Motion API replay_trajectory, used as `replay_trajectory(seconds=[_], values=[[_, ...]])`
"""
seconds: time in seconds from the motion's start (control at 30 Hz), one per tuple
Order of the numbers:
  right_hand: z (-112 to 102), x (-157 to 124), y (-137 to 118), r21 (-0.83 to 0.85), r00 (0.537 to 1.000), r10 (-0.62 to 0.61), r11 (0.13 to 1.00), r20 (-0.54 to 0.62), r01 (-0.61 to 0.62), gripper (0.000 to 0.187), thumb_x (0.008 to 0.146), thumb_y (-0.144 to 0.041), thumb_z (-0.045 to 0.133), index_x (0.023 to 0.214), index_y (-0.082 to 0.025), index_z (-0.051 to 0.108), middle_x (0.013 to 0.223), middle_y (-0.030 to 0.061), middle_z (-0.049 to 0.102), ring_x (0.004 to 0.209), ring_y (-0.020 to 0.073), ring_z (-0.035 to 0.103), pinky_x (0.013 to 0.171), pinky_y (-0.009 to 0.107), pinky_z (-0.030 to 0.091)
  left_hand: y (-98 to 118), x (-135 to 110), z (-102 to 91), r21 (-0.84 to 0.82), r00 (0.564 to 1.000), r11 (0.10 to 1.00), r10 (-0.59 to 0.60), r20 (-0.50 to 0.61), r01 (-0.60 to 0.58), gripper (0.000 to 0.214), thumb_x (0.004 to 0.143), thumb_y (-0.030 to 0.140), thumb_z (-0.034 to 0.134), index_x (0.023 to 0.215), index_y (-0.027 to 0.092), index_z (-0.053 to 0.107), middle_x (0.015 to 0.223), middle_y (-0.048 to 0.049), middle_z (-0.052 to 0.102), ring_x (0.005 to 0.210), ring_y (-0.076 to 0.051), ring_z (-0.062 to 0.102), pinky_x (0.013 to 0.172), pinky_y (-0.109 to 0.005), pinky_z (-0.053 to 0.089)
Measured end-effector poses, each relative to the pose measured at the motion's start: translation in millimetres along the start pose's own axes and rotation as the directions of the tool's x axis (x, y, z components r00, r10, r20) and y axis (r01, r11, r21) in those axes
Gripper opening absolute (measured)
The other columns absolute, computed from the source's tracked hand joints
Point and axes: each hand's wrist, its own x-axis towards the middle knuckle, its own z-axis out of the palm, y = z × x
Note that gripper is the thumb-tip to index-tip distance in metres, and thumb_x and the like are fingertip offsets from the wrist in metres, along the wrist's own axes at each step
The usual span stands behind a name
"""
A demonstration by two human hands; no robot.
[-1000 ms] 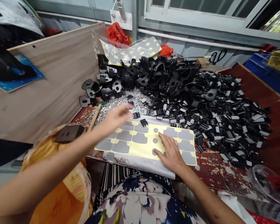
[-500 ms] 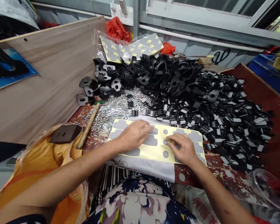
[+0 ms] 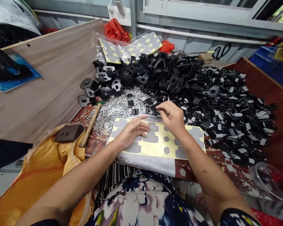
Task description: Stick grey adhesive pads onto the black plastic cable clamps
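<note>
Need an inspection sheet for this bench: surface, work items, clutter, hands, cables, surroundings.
Surface: worn red-painted tabletop, partly covered by a silvery-grey cloth-like sheet.
Job's things: yellow sheet with grey cutouts, on the silvery-grey one; heaped black plastic pieces; loose silver metal pins.
Clutter: pale wooden handle beside the pins; crumpled red plastic bag behind the pieces.
Hands: left hand at the yellow sheet, fingers loosely curled; right hand at the pieces' near edge, fingers bent; grips unclear.
Cables: nothing clearly seen; white socket panel on wall.
Surroundings: grained wooden board at left, white-framed window behind.

I've got sheet (image 3: 153, 151) on cloth (image 3: 153, 167), pin pile (image 3: 119, 105) behind its left part, clip pile (image 3: 235, 121) right, stick (image 3: 91, 125) left.
</note>
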Motion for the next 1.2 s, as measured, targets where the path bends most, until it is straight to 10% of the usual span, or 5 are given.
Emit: replay_trajectory(seconds=[0.1, 0.3, 0.7, 0.93, 1.2], values=[[-6.4, -55.1, -25.3, 0.134, 0.99, -0.088, 0.988, 0.106, 0.074, 0.032, 0.099, -0.01, 0.053, 0.111, -0.028, 0.077, 0.112, 0.0035, 0.077, 0.106, 0.0219, 0.071, 0.095, 0.041, 0.059, 9.3, -4.0, 10.3, -0.27, 0.98, 0.943, -0.178, 0.083, 0.194, 0.062, 0.083, 0.04, 0.084, 0.139, 0.025, 0.062, 0.112, -0.0146, 0.073, 0.088, -0.028, 0.073, 0.069, -0.039, 0.061], [10.8, -127.7, -37.5, 0.046, 0.924, 0.383, 0.923, 0.002, -0.383, 0.034, 0.099, -0.014, 0.053, 0.128, -0.022, 0.068, 0.127, 0.0122, 0.068, 0.097, 0.0215, 0.071, 0.09, 0.041, 0.061, -1.9, 0.2, 12.1, -0.201, 0.961, 0.961, -0.223, -0.163, 0.189, 0.056, 0.07, 0.006, 0.086, 0.116, 0.025, 0.062, 0.1, -0.0038, 0.065, 0.081, -0.021, 0.071, 0.064, -0.033, 0.065], [-30.7, -125.2, -17.4, 0.432, 0.756, 0.204, 0.716, 0.622, -0.549, 0.037, 0.107, -0.048, 0.051, 0.103, -0.023, 0.078, 0.106, 0.0079, 0.076, 0.107, 0.025, 0.069, 0.102, 0.046, 0.053, -16.9, 14.1, -0.6, -0.253, 0.934, 0.953, -0.236, -0.269, 0.168, 0.067, 0.073, 0.005, 0.081, 0.129, 0.031, 0.056, 0.102, -0.0047, 0.065, 0.079, -0.023, 0.074, 0.058, -0.028, 0.059], [-17.9, -112.9, -27.6, 0.534, 0.832, 0.552, 0.688, 0.055, -0.492, 0.023, 0.083, -0.03, 0.082, 0.097, -0.025, 0.065, 0.088, 0.0007, 0.068, 0.086, 0.0185, 0.066, 0.085, 0.034, 0.057, -7.7, -12.2, 19.8, -0.34, 0.965, 0.927, -0.217, -0.147, 0.157, 0.048, 0.081, 0.032, 0.086, 0.124, 0.029, 0.065, 0.106, -0.0051, 0.066, 0.079, -0.018, 0.063, 0.069, -0.035, 0.06], [4.9, -103.5, -41.9, 0.474, 0.842, 0.539, 0.742, -0.003, -0.473, 0.011, 0.085, -0.022, 0.072, 0.093, -0.024, 0.065, 0.088, 0.0011, 0.068, 0.086, 0.0191, 0.065, 0.083, 0.035, 0.053, -11.2, -25.8, 40.8, -0.39, 0.984, 0.907, -0.176, -0.006, 0.16, 0.043, 0.089, 0.052, 0.076, 0.123, 0.027, 0.068, 0.118, -0.0096, 0.067, 0.092, -0.026, 0.065, 0.069, -0.038, 0.059]])
